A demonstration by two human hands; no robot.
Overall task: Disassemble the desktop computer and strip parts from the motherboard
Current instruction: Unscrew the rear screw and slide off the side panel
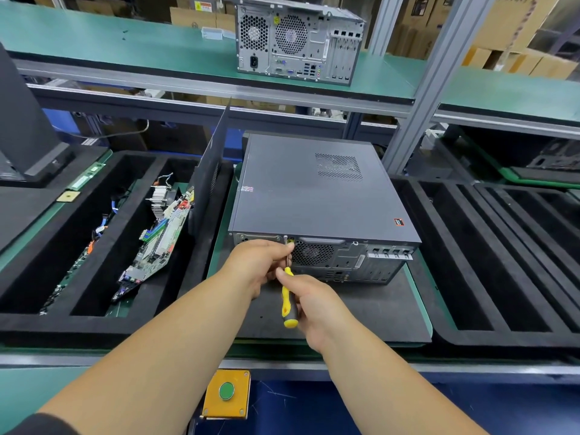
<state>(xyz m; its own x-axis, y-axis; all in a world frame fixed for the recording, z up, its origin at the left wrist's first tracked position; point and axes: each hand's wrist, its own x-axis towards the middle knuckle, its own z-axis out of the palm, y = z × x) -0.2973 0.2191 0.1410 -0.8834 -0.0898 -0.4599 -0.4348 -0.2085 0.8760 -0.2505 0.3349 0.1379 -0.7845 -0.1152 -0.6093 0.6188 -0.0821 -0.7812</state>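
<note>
While at PC case rear — screwdriver in both hands

Lighting: bright, even, diffuse overhead; no hard glare. Shadows: soft, short, under forearms and at near edge of desktop computer on bench. Foam trays read v. dark, little detail inside. Distortion: wide-angle, shelf rails and uprights bow toward frame edges. Focus: centre sharp; far background cartons slightly soft.
</note>
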